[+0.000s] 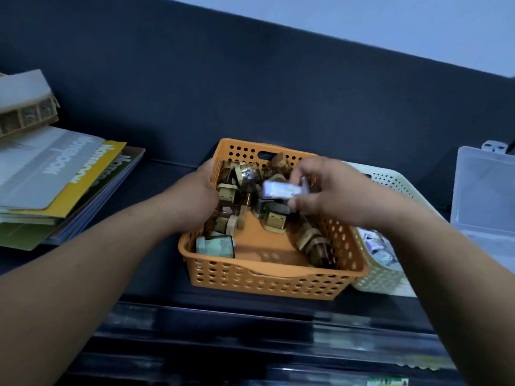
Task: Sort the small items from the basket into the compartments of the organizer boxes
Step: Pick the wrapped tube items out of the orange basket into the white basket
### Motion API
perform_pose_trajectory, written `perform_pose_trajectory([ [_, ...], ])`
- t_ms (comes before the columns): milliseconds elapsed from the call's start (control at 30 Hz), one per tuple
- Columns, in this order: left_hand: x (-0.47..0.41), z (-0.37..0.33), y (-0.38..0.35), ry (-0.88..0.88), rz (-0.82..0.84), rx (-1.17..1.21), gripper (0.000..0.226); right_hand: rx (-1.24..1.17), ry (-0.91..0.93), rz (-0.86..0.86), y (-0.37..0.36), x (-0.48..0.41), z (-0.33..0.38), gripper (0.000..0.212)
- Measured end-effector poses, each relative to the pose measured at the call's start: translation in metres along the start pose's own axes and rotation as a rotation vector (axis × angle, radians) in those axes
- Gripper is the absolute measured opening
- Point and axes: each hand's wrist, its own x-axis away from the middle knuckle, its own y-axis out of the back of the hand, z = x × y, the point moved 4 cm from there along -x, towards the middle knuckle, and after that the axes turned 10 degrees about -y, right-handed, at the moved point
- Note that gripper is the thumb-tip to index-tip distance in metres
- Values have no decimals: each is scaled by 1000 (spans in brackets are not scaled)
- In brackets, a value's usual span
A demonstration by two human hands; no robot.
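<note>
The left hand grips the left wall of the orange perforated plastic basket. Over it, the right hand pinches a small white-purple packet. A clear plastic organizer box stands far right.

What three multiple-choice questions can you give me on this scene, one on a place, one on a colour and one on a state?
1. Where does the cream basket stand relative to the orange basket? A) left of it B) right of it C) inside it
2. What colour is the basket whose rim the left hand holds? A) orange B) green C) red
3. What is the right hand doing? A) lying flat B) pinching a small pale packet C) hanging idle

Answers:
1 B: it shows beyond the orange basket's right wall.
2 A: the hand grips the orange rim.
3 B: thumb and fingers close on the packet above the basket.
</note>
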Motion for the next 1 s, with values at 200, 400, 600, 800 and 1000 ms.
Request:
perform_pose_trajectory([
  [200, 1, 1, -1, 35, 13, -18, 63, 82, -379, -357, 47, 20, -65, 20],
  [400, 0, 1, -1, 10, 20, -40, 61, 108, -365, -230, 36, 36, -51, 46],
  [600, -3, 3, -1, -7, 25, -40, 63, 111, -277, 243, -22, 19, 5, 53],
  [800, -3, 8, 0, -5, 40, -23, 64, 6, -339, 288, -36, 0, 19, 38],
  [1000, -6, 14, 0, -1, 33, 3, 66, 135, -238, 56, -20, -41, 4, 40],
])
